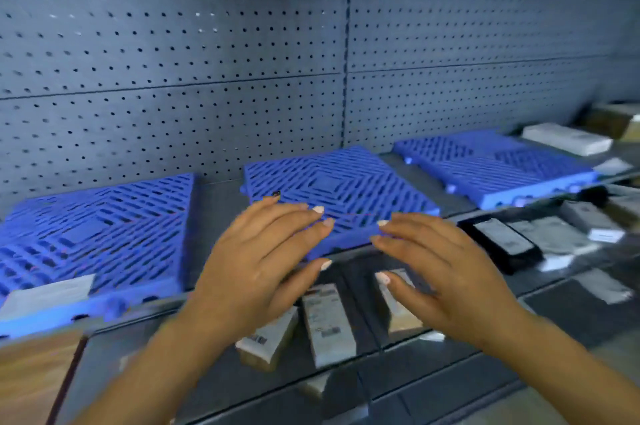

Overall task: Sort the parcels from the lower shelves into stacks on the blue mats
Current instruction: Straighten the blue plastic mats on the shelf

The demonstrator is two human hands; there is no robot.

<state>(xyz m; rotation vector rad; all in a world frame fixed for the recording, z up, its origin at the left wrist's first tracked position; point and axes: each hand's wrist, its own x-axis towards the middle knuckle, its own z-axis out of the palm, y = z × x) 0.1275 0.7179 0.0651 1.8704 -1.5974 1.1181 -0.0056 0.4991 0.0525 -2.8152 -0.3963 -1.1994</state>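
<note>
Three blue slatted mats lie on the upper shelf: a left mat [104,234], a middle mat [332,182] and a right mat [491,168]. My left hand [263,258] and my right hand [446,268] hover side by side over the middle mat's front edge, fingers straight and spread, holding nothing. On the shelf below, under my hands, lie brown parcels with white labels [327,324], partly hidden by my palms. A black parcel [502,244] and grey parcels [554,234] lie on the lower shelf at right.
A grey pegboard wall [242,43] backs the shelves. A white parcel [564,139] and a brown box [613,119] sit at the far right of the upper shelf. A white label [48,293] lies on the left mat's front. Wooden floor [31,376] shows bottom left.
</note>
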